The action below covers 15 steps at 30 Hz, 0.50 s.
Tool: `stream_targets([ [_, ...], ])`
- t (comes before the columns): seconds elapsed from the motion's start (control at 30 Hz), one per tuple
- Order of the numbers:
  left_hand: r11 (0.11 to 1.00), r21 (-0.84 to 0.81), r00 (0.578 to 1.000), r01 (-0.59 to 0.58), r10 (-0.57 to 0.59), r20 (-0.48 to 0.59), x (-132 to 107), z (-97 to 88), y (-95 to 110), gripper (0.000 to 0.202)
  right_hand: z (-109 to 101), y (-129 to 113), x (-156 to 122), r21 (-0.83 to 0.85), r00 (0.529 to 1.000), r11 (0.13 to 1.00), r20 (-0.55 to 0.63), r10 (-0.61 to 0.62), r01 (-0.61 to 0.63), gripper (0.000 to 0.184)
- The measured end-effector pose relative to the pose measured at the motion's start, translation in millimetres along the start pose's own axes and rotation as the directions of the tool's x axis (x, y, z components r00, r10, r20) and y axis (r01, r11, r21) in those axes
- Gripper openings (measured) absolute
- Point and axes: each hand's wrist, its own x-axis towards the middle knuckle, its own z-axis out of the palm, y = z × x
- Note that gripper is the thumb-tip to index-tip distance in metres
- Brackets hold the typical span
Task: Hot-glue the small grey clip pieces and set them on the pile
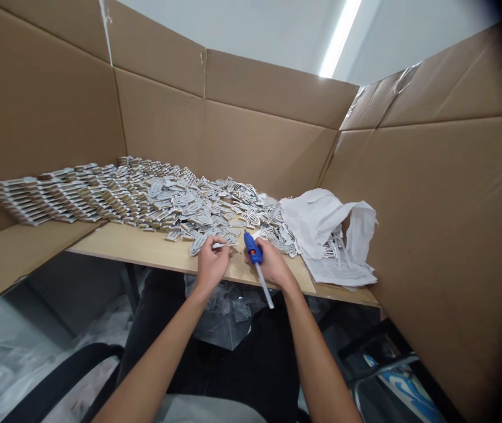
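Observation:
My right hand is wrapped round a blue glue gun, with a whitish glue stick poking out of its back end toward me. Between the fingertips of my left hand is a small flat grey-white piece, held close to the glue gun; its exact shape is hard to make out. Just beyond both hands, a loose heap of flat grey cut-out pieces covers the tabletop. One rounded grey piece lies right beside my left fingers.
Tall cardboard walls enclose the table at left, back and right. Neat stacked rows of pieces fill the left side. Crumpled white paper lies at right over more pieces. Clear plastic bags hang below the front edge.

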Motion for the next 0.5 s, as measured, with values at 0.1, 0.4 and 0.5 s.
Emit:
stream_targets([
  [0.1,0.998,-0.051,0.999,-0.021,0.023,0.036,-4.3,-2.4,0.9,0.014,3.2,-4.5,1.0,-0.052,0.998,0.997,0.006,0.056,-0.055,0.023],
  [0.4,0.989,-0.134,0.996,-0.071,0.077,0.042,-6.8,1.5,-2.0,0.020,-6.3,-18.3,-1.2,-0.178,0.982,0.971,0.072,0.176,-0.161,0.018],
  [0.5,0.986,-0.139,0.995,-0.091,0.097,0.036,-6.6,0.3,-5.1,0.025,-9.9,-21.5,-1.6,-0.250,0.969,0.944,0.070,0.238,-0.214,0.022],
])
